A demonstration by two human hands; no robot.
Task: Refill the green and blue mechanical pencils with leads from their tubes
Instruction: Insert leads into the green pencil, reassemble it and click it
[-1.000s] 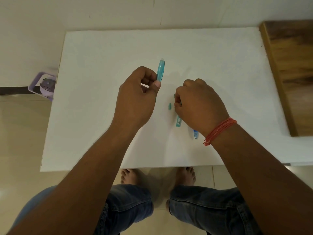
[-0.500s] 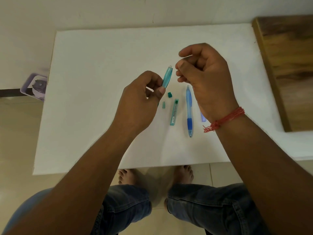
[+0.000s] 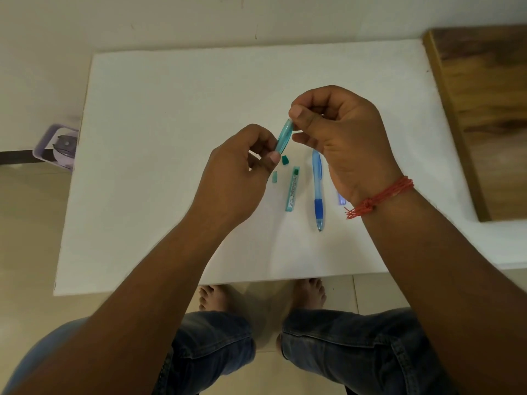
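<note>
My left hand grips the lower part of the translucent green mechanical pencil and holds it tilted above the white table. My right hand pinches thumb and forefinger at the pencil's upper end; any lead between them is too thin to see. On the table lie the green lead tube, its dark green cap and a small pale green piece. The blue mechanical pencil lies to the right of the tube, tip toward me. A blue lead tube peeks out under my right wrist.
A wooden surface adjoins the table on the right. A lilac container stands on the floor left of the table. My knees and bare feet show below the table's near edge.
My right hand rose from the table by the green tube, pinching something too thin to see, and came to the top of the green pencil. My left hand kept holding the pencil.
</note>
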